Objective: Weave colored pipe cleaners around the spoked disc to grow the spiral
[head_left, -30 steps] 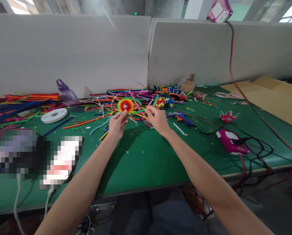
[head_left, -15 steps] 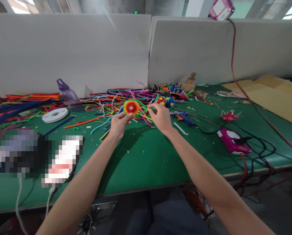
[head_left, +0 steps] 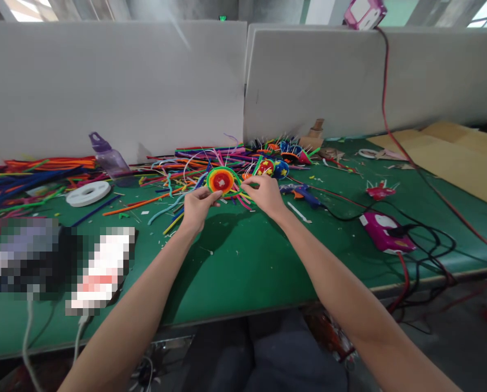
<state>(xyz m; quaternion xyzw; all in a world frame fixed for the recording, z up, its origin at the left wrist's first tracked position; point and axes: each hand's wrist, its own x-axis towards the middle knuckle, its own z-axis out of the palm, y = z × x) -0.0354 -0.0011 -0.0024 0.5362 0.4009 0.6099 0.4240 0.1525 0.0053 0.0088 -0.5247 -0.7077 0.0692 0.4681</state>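
Observation:
My left hand (head_left: 199,207) is closed, pinching the lower edge of a round disc (head_left: 221,182) of coiled pipe cleaners, ringed red, orange and yellow from the middle outward. A green pipe cleaner (head_left: 237,175) runs round the disc's rim and bows out to the right. My right hand (head_left: 263,195) pinches this green pipe cleaner at its right end, with thumb and forefinger pressed together. Both hands are above the table, a short way apart. Just behind the right hand lie a red piece with yellow stars (head_left: 266,166) and a blue one (head_left: 282,170).
Loose pipe cleaners (head_left: 145,202) lie behind the hands. A blue glue gun (head_left: 304,196) rests to the right, its cable near a magenta power box (head_left: 386,233). At left are a white tape roll (head_left: 88,193), a purple bottle (head_left: 111,162) and a blurred-out phone (head_left: 104,267).
The green loop between the hands has become smaller and rounder, having been longer and pointed. My right hand has moved slightly closer to the disc. The left hand keeps its pinch.

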